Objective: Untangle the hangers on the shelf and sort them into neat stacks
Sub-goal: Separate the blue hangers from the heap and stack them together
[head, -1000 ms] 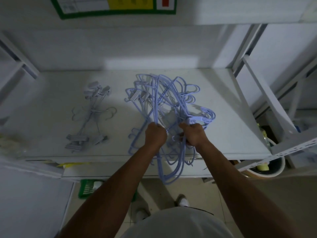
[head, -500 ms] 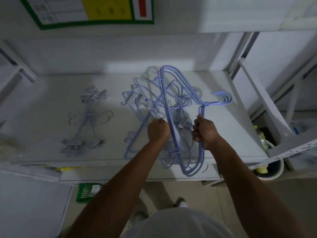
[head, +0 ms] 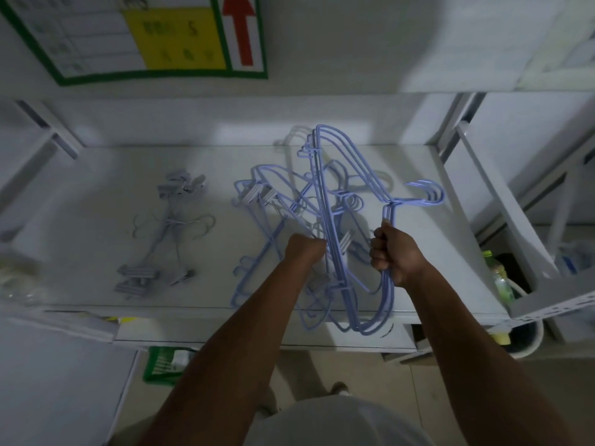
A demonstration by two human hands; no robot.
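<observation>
A tangle of light blue wire hangers [head: 273, 201] lies in the middle of the white shelf [head: 96, 188]. My right hand [head: 391, 252] is shut on a bundle of blue hangers [head: 347, 162] lifted upright, their hooks pointing right. My left hand [head: 306, 247] is closed on wires of the tangle just left of that bundle. A small stack of grey clip hangers [head: 167, 230] rests on the shelf's left part.
Slanted metal shelf struts [head: 502, 201] stand at the right. A white bucket with a green bottle [head: 497, 278] sits below right. A green crate [head: 164, 365] is on the floor under the shelf. A sign with a red arrow [head: 241, 30] hangs above.
My right hand has lifted a bundle of blue hangers up out of the tangle and turned it upright, hooks swinging right. The left hand stayed on the tangle.
</observation>
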